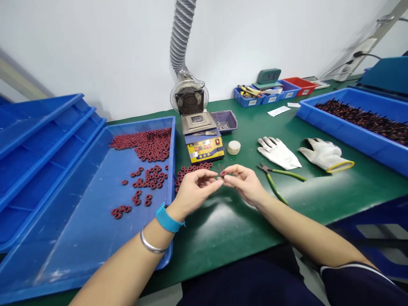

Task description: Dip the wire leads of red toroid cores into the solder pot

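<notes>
A small red wire-wound ring coil (223, 174) with thin wire leads is held up over the green table. My right hand (244, 182) pinches it between thumb and forefinger. From the other side, my left hand (196, 187) has its thumb and forefinger closed at the coil's left edge; the exact contact is too small to see. Just behind my left hand, a cluster of similar coils (191, 169) lies on the table. Beyond them stands a yellow and blue solder pot (205, 149) with a square metal top. Green-handled cutting pliers (270, 178) lie right of my right hand.
At left, a blue tray (95, 212) holds many coils, beside stacked blue trays (41, 144). A fan with a grey duct (182, 36) stands behind the pot. A round pale block (233, 147), a purple bin (231, 123), white gloves (279, 153) and another blue tray (350, 132) are rightward.
</notes>
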`<state>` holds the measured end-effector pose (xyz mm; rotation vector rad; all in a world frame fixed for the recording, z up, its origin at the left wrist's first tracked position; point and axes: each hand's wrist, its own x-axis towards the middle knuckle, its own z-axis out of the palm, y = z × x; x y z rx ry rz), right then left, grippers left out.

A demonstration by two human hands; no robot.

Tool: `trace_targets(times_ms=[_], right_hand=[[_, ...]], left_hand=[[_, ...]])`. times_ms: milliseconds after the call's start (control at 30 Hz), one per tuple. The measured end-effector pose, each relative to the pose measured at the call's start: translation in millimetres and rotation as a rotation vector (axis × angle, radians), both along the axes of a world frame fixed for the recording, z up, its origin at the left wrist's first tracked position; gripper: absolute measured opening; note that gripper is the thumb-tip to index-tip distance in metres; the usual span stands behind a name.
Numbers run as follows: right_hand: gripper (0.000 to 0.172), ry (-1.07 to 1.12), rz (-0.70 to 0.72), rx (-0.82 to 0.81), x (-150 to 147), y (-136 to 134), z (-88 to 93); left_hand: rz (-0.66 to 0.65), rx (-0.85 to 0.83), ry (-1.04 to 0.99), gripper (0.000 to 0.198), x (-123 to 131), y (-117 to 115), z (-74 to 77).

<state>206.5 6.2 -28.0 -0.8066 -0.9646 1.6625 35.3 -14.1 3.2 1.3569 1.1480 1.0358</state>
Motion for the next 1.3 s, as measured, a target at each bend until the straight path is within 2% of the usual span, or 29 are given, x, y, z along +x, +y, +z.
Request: trace_targets(times_ms=[200, 333, 500, 667, 700, 767, 833, 900, 1000, 1100, 1200, 1300], right_hand=[[0.029, 0.064, 0.042, -0.019, 0.0, -1.5, -8.1], [0.029, 0.052, 0.079, 0.002, -2.8, -4.1, -11.1], [0.031, 0.034, 0.111, -0.009, -4.2, -7.9, -12.3], [0.034, 0.022, 0.134, -0.033, -2.5, -8.0, -13.2], [0.034, 0.012, 0.13, -0.029, -2.0, -7.8, -13.7], [0.035, -0.022, 0.112, 0.002, -1.0, -7.3, -14.7], [0.033, -0.086, 0.078, 0.091, -0.3, -7.8, -15.0], [0.027, -0.191, 0.015, 0.263, 0.2, -10.0, -14.4], [0.012, -0.385, -0.095, 0.589, 1.8, -15.9, -13.3], [0.013, -0.492, -0.115, 0.773, 5.0, -20.0, -15.5], [0.024, -0.519, -0.1, 0.821, 8.4, -18.6, -19.9], [0.024, -0.532, -0.106, 0.853, 11.5, -17.1, -21.2]], left_hand=[[0.132, 0.076, -0.023, 0.024, 11.2, -6.7, 0.8], [0.15, 0.1, -0.019, 0.017, 14.7, -5.8, 0.2], [0.164, 0.166, 0.083, 0.011, 13.5, -4.9, 2.2], [0.389, 0.293, 0.079, 0.015, 4.7, -1.6, 9.1], [0.407, 0.273, 0.062, 0.015, 3.3, -0.9, 9.6], [0.35, 0.158, 0.041, 0.02, 2.3, -0.1, 9.0], [0.204, 0.006, 0.046, 0.031, 3.8, -0.6, 6.5], [0.075, -0.085, 0.063, 0.036, 7.3, -2.4, 3.5], [-0.005, -0.087, 0.097, 0.028, 13.5, -6.3, 1.3], [-0.048, -0.061, 0.14, 0.018, 14.2, -7.7, 7.8], [0.01, 0.012, 0.256, 0.01, -4.4, -9.1, 27.1], [0.194, 0.099, 0.404, 0.008, -50.6, -23.2, 48.6]])
